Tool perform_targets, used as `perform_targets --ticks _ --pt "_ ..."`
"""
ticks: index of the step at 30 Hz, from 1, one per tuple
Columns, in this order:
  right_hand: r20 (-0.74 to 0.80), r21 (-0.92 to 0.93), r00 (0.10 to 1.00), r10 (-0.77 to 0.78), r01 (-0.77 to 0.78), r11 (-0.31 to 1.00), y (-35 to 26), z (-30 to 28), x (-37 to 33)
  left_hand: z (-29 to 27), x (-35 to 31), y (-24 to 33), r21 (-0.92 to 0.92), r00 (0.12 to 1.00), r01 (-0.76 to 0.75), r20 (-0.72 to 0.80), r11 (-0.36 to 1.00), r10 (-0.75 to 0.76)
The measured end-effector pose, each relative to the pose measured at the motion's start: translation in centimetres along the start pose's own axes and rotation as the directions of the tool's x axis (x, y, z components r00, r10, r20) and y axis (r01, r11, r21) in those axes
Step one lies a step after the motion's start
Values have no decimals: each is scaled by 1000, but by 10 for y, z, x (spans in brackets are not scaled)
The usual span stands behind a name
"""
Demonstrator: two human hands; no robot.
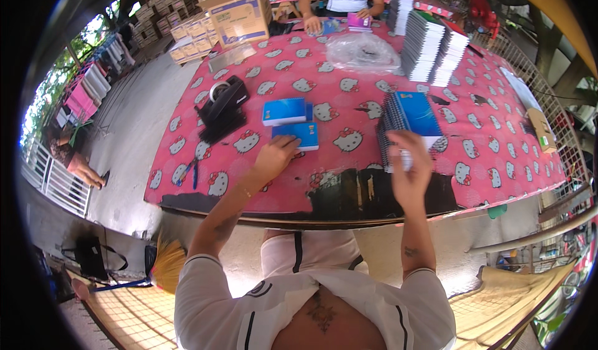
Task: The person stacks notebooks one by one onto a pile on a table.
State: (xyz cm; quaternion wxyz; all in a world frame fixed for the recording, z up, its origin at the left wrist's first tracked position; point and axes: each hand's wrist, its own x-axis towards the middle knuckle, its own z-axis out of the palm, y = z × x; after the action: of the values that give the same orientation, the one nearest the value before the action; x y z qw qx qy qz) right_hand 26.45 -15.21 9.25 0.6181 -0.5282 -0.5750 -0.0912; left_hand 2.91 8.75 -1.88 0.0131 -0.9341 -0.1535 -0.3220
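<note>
Left hand point(277, 157) has fingers on a blue rectangular notebook point(306, 134) on the pink cat-print surface point(349, 163), right hand point(412, 163) blurred at the blue wire-bound notebook stack point(416, 112), can't tell if either grip is closed; looks partway, stack remaining.

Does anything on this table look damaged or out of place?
Yes: the pink, cat-patterned table cover is ragged along its near edge, baring a dark surface beneath. Toward the far side, crumpled clear plastic lies loose, perhaps leftover wrapping.
</note>
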Motion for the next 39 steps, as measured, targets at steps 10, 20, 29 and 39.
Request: perform_targets --ticks 10,20,29,39 --pt "387 97 865 320 -383 919 51 101 -68 2 8 -1 -121 982 187 42 975 -183" --pt "447 270 753 482 -628 730 60 98 -113 -29 -4 58 -231 998 61 11 971 -60" --pt "463 288 744 482 -640 712 51 106 -124 -21 -56 -147 584 793 331 254 741 -554" --pt "599 312 662 450 -710 631 55 104 -121 -16 -87 -131 458 932 362 -168 812 -321"
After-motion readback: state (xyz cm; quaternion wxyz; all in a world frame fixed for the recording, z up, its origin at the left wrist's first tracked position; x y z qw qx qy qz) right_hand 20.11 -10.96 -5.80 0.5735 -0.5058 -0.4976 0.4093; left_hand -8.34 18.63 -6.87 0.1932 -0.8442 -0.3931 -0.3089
